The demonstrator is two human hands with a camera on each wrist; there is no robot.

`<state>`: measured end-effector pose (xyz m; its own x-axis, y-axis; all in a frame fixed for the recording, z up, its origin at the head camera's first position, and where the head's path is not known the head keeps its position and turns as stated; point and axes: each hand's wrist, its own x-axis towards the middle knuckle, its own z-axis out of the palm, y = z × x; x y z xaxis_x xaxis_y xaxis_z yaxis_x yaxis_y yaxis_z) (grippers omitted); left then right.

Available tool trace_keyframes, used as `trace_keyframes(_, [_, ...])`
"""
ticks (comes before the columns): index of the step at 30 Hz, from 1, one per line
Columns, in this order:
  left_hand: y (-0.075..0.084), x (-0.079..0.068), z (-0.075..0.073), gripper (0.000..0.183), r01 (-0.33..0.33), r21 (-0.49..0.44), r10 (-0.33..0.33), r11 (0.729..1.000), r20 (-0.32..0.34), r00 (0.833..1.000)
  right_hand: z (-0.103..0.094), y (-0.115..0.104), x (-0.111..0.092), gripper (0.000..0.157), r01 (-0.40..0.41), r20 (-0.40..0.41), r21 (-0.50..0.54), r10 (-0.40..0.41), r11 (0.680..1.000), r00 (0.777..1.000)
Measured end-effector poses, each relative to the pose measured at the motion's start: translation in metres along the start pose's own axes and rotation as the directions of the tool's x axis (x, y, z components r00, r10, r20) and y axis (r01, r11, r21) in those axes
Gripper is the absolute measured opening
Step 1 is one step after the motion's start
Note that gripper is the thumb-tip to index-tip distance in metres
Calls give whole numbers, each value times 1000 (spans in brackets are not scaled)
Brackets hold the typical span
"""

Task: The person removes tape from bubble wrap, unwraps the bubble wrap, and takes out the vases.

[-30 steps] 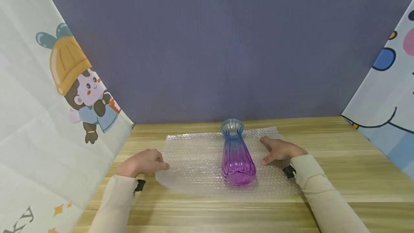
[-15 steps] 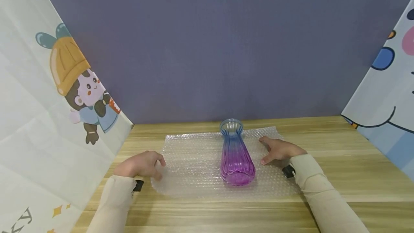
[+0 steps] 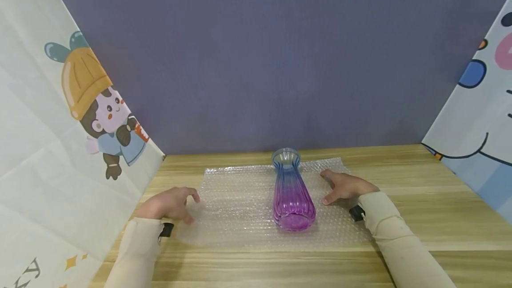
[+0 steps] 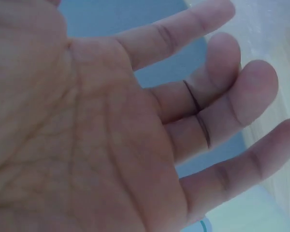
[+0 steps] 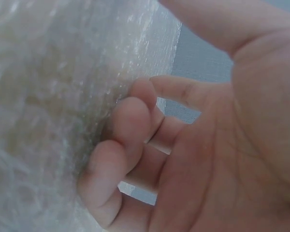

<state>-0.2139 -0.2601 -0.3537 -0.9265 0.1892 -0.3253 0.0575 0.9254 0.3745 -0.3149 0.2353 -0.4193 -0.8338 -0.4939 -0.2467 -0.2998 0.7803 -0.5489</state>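
A ribbed glass vase (image 3: 293, 197), clear blue at the neck and purple toward its base, lies on a sheet of bubble wrap (image 3: 236, 208) with its mouth pointing away from me. My left hand (image 3: 170, 204) hovers by the wrap's left edge, thumb and fingers apart; the left wrist view shows the palm (image 4: 106, 125) with nothing in it. On the other side, my right hand (image 3: 347, 187) rests on the wrap right of the vase. In the right wrist view its bent fingertips (image 5: 130, 123) touch the wrap and the thumb stands away from them.
Wrap and vase lie on a wood-grain table (image 3: 256, 266). A plain blue-grey wall (image 3: 256, 66) rises behind it. White panels with cartoon prints flank the table at left (image 3: 40, 159) and right (image 3: 472, 132).
My left hand has moved left, and its thumb and fingers have spread off the wrap's edge. That corner of the wrap has spread out leftward. Vase and right hand look unmoved.
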Motion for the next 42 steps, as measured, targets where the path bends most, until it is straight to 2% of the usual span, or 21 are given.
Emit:
trace_keyframes(4, [4,-1,-5,46,-137,-43,135,990,-41,990,-1,0,0,105,-2,7,9,2,1000,1000])
trace_keyframes(7, [13,0,-8,42,-262,-51,256,964,-102,961,-1,-1,0,105,-8,17,31,8,999,1000])
trace_keyframes(11, [29,0,-6,40,-308,-14,301,951,-178,937,0,-1,-1,106,-10,23,45,9,999,1000])
trace_keyframes(14, [39,1,0,45,-313,8,309,950,-190,932,0,-1,0,107,-4,22,45,3,999,1000])
trace_keyframes(17, [46,6,11,59,-308,-9,302,951,-180,936,0,0,0,107,0,22,43,-1,999,1000])
trace_keyframes(23, [51,21,33,83,-252,4,248,968,-188,950,0,1,2,107,3,21,31,-4,1000,1000])
trace_keyframes(26, [52,25,41,87,-206,17,205,978,-192,960,-1,1,1,107,2,20,31,-3,1000,1000])
trace_keyframes(30, [55,27,49,90,-113,20,114,993,-198,974,-1,-1,0,105,9,17,27,-10,1000,1000])
trace_keyframes(34, [56,30,56,90,-28,7,29,1000,-202,979,-1,-2,-1,105,15,12,20,-16,1000,1000])
trace_keyframes(36, [56,31,60,90,-10,6,11,1000,-199,980,-2,-1,-1,105,8,11,27,-8,1000,1000])
trace_keyframes(42, [53,37,66,94,-21,14,24,1000,-171,985,-1,0,1,106,7,7,24,-7,1000,1000])
